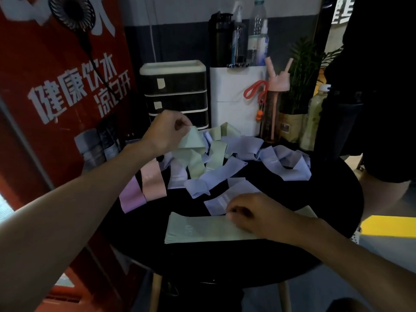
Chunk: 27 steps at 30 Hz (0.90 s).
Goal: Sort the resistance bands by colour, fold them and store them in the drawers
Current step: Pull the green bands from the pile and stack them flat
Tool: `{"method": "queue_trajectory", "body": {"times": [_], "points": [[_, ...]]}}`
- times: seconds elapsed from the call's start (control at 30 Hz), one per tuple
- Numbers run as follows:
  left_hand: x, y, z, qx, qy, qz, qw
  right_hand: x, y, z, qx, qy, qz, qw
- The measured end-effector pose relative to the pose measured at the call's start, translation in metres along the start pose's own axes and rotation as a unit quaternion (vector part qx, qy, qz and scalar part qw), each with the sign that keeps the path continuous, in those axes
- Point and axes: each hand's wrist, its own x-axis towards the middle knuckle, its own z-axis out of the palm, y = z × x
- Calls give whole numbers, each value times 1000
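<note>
One green band (202, 229) flattened lower centre under right hand (249, 213); left hand (167, 129) pinches another green band (191, 143); pile (236, 158) unsorted, drawers (175, 95) closed.

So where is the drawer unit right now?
Head view: the drawer unit stands at the back, left of the white box, just behind the left hand.

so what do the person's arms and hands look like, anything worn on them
The left forearm and right forearm are bare as far as the frame shows, with no sleeve in view. The left hand and right hand wear no gloves, and no watch, bracelet or ring shows on either, though the dim light could hide something small.
</note>
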Motion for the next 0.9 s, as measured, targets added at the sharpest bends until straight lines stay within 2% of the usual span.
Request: {"method": "queue_trajectory", "body": {"times": [0.1,0.2,0.27,0.37,0.43,0.5,0.57,0.63,0.67,0.77,0.9], "points": [[0,21,-12,-51,29,28,998,14,-12,-23,72,39,15,997],[-1,40,-19,-119,36,32,992,34,-29,-48,160,156,53,973],[-4,52,-22,-161,40,30,986,48,-38,-62,292,213,124,924],[-10,65,-23,-229,26,23,973,61,-46,-76,443,198,209,849],[-14,69,-23,-261,10,18,965,63,-49,-82,523,187,217,803],[-18,72,-23,-273,-9,19,962,64,-50,-85,594,209,200,751],[-23,75,-23,-279,-30,16,960,63,-49,-85,613,247,187,727],[-27,76,-23,-280,-50,15,959,64,-47,-85,587,264,197,739],[-28,76,-23,-276,-58,15,959,63,-45,-86,560,256,214,758],[-31,79,-25,-267,-70,17,961,59,-42,-86,487,179,260,814],[-34,80,-26,-260,-77,13,962,51,-36,-79,522,106,234,813]]}}
